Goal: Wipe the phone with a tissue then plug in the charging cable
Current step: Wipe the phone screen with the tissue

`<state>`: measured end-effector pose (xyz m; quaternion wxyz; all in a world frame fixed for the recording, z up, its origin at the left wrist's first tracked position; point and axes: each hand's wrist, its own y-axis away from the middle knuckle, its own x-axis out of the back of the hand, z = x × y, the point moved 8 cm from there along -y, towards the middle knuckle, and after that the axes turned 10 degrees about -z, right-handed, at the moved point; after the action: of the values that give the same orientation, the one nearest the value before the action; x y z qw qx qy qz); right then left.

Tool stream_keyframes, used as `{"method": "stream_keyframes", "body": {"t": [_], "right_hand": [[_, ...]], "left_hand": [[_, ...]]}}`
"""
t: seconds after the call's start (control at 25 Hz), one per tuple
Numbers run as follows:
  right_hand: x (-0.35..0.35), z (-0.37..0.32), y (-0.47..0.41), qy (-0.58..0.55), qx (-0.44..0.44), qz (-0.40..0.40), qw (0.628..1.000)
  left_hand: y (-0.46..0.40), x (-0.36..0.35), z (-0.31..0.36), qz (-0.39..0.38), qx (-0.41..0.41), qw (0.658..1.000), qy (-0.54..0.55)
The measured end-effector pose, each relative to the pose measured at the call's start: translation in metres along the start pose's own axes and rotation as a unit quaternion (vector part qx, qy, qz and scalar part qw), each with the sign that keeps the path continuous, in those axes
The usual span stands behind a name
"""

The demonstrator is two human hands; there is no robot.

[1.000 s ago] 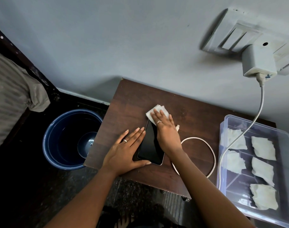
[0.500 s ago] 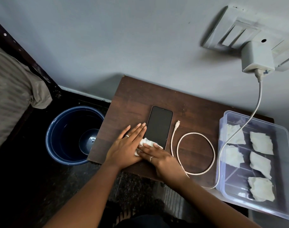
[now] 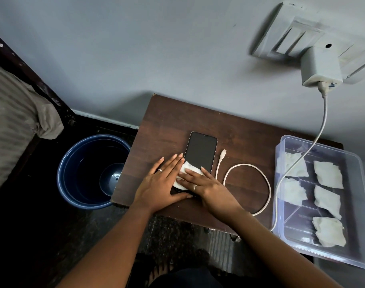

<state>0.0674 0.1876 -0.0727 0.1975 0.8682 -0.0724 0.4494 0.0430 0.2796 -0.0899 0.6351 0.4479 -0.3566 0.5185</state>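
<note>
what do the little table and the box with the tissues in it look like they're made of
Table: dark brown wood or wood-look laminate, matt, with faint grain lines; which one is unclear. Box: clear, glossy plastic; the folded tissues and its dividers show through the walls.

Tabletop (image 3: 169, 121) far-left corner and far edge bare, open for a hand. Phone (image 3: 200, 152) lies mid-table; both hands cover its near end, left hand (image 3: 158, 183) flat by the near-left edge, right hand (image 3: 208, 188) pressing the tissue (image 3: 187, 171). Right of the phone the cable (image 3: 248, 165) loops across the wood, plug tip just beside the phone, blocking that stretch. Clear bin (image 3: 281, 146) overhangs the right edge, cable running up over it to the charger (image 3: 320, 67) on the wall. Blue bucket (image 3: 63, 179) on the floor past the left edge.
</note>
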Motion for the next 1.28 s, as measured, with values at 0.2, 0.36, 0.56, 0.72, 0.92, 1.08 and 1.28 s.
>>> {"method": "stream_keyframes", "body": {"t": [0.2,0.36,0.56,0.72,0.92,1.08,1.28], "right_hand": [[0.020,0.022,0.024,0.022,-0.046,0.108,0.993],[0.034,0.049,0.027,-0.047,-0.139,0.161,0.976],[0.022,0.025,-0.030,-0.053,-0.077,0.068,0.993],[0.033,0.031,-0.021,-0.096,-0.071,0.100,0.988],[0.055,0.066,0.008,-0.131,-0.171,0.220,0.952],[0.040,0.041,-0.034,-0.087,-0.125,0.124,0.980],[0.045,0.050,-0.024,-0.101,-0.122,0.163,0.974]], "left_hand": [[0.000,-0.001,-0.001,-0.008,0.006,1.000,-0.021],[0.000,-0.003,-0.002,-0.005,0.005,1.000,-0.019],[-0.001,0.000,-0.001,-0.011,0.001,1.000,-0.011],[-0.001,0.000,0.000,-0.010,0.006,1.000,-0.016],[0.000,-0.003,-0.002,-0.011,0.003,1.000,-0.027],[-0.001,-0.001,-0.001,-0.010,0.004,1.000,-0.023],[-0.001,0.000,0.000,-0.005,0.006,1.000,-0.026]]}}
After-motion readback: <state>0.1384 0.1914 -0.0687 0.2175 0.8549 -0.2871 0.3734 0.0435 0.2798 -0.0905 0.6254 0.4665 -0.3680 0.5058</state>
